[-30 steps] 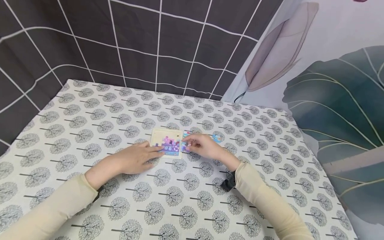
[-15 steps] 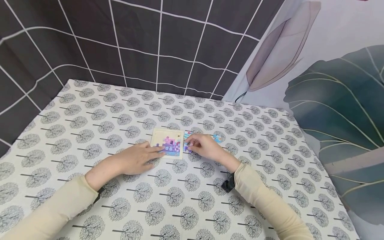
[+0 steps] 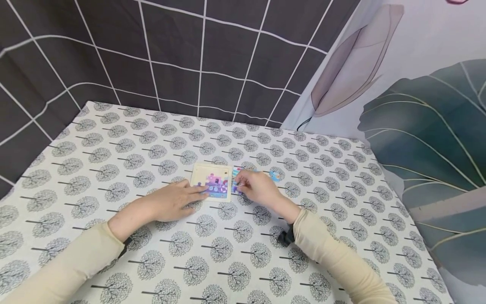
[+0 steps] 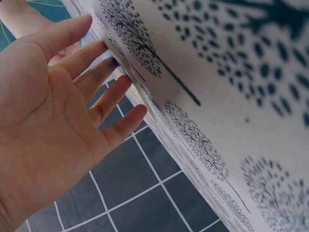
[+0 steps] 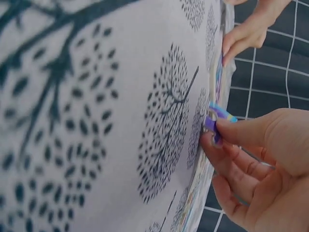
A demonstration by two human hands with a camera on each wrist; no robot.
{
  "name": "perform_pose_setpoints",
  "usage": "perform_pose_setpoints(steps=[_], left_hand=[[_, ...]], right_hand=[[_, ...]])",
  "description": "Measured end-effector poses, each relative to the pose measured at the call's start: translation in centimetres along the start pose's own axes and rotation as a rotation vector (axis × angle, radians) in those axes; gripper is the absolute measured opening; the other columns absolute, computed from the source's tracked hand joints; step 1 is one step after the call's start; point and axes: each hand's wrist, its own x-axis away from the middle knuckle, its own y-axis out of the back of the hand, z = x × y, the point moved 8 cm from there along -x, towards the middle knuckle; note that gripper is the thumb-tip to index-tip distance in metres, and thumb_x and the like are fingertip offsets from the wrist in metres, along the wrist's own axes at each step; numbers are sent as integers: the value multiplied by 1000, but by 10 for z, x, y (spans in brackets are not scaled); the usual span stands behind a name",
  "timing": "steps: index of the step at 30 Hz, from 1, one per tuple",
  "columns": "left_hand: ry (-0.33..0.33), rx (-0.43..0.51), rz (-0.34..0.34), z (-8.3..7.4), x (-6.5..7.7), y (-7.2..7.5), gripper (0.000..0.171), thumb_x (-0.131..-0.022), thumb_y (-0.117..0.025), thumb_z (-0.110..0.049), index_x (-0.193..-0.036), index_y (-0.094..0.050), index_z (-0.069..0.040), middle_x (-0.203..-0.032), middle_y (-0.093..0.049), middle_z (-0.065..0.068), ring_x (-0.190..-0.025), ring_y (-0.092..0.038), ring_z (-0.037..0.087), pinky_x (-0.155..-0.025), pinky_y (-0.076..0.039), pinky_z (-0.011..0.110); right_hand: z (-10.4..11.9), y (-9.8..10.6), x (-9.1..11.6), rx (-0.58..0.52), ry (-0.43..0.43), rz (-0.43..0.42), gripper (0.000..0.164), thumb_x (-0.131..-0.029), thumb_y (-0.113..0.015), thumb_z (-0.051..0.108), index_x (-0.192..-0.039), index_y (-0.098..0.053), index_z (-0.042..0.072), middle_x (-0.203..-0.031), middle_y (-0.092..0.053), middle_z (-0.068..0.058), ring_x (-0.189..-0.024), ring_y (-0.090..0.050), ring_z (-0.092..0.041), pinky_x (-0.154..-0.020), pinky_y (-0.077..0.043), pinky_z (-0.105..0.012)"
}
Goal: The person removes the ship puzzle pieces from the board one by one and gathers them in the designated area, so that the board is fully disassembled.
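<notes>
A small cream puzzle board [image 3: 199, 171] lies on the cloth-covered table, with pink and purple joined pieces [image 3: 218, 181] in its lower part. My left hand [image 3: 172, 202] rests over the board's left side, fingers fairly straight; the left wrist view shows the palm and spread fingers, their tips at the board's edge. Just right of the board, my right hand [image 3: 258, 188] pinches a purple and blue puzzle piece [image 5: 212, 123] between thumb and index finger. In the right wrist view the piece is tilted, close over the cloth.
Loose blue puzzle pieces [image 3: 274, 175] lie beyond and beside the right hand, partly hidden by it. The tablecloth [image 3: 243, 253] has a printed tree pattern. A dark grid-patterned curtain [image 3: 171, 55] hangs behind the table, and a leaf-patterned one [image 3: 425, 126] hangs on the right.
My right hand has shifted slightly right, away from the board's edge, and turned a little with its fingers closer together. The left hand stays in place on the board.
</notes>
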Motion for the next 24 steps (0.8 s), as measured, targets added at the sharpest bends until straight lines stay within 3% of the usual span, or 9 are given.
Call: perform_pose_setpoints(steps=[8,20,24], left_hand=[[3,16,5,0,0,0,50,-93,-52,-25,-141,-42,-14,-147,-38,5,-89,-45,12,-79,-47,32],[-5,20,4,-1,0,2,50,-93,-52,-25,-140,-43,-13,-147,-39,6,-88,-44,12,-78,-47,31],[17,29,1,-3,-3,3,47,-93,-52,-24,-138,-46,-11,-145,-40,6,-108,-50,25,-96,-45,43]], right_hand=[[-3,-3,0,26,-47,-3,17,-83,-69,14,-100,-65,14,-85,-68,1,-65,-56,-7,-56,-47,-19],[-6,-5,-2,56,-103,7,19,-82,-70,15,-101,-68,13,-89,-65,-1,-74,-58,-12,-64,-50,-23],[-7,-6,-3,64,-119,8,20,-82,-71,16,-102,-68,13,-90,-65,-1,-75,-58,-12,-65,-50,-23]])
